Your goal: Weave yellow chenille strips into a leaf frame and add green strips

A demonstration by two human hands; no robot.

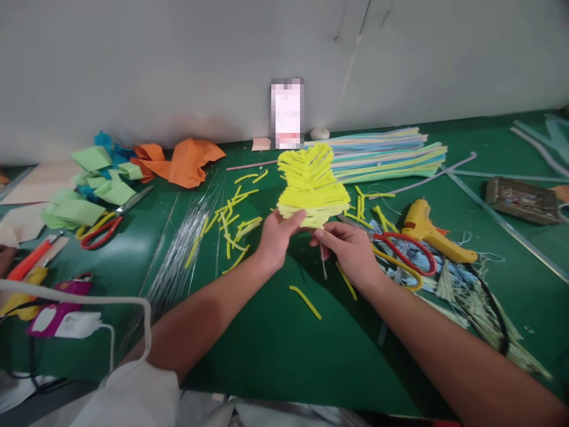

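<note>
A stack of bright yellow fuzzy strips (313, 187), layered with a ridged far part and a paler near edge, is held above the middle of the green surface (249, 362). The left hand (276, 240) has its grip pinching the near left corner, thumb on top, fingers mostly hidden beneath. The right hand (349, 248) has its grip pressed together at the near right edge, pinching thin silvery wires (324, 270) that hang down toward the near side. Just right of that hand lie scissors with red and yellow handles (411, 252), then a yellow glue gun (418, 220). On the far side, a bundle of pastel fuzzy strips (391, 157) lies behind the yellow stack, and a phone with a blurred screen (287, 112) stands against the grey wall (155, 71). Left of the stack are scattered short yellow fuzzy strips (249, 226) and, farther left, a sheaf of long silvery wires (186, 243). Crumpled orange paper (189, 163) and folded pale green paper (73, 209) lie at the far left
</note>
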